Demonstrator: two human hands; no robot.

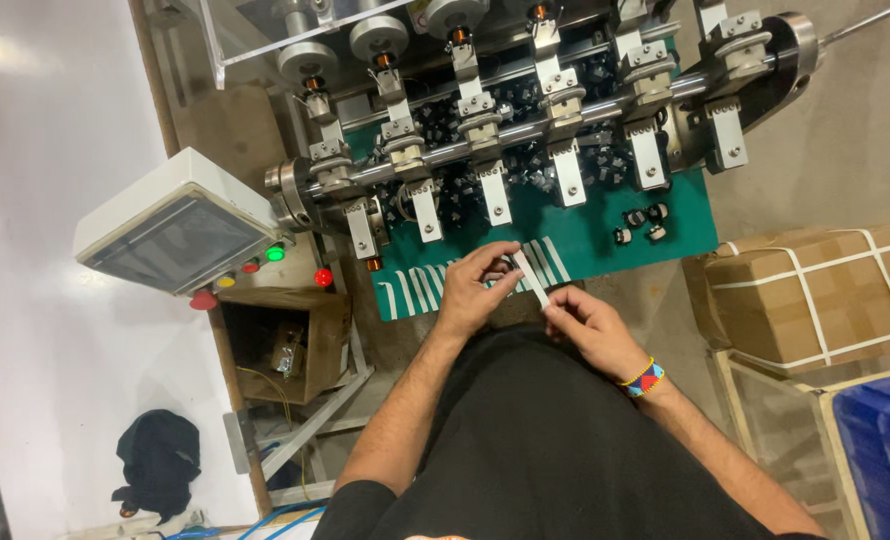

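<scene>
Both hands ours: left hand (473,285) and right hand (587,322) pinch opposite ends of white strip (531,277), stretched taut near green mat (605,240), ready below winding machine (555,110).

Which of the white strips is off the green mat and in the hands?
The thin white strip, pinched between the left hand and right hand. The other white strips lie in rows on the green mat.
</scene>
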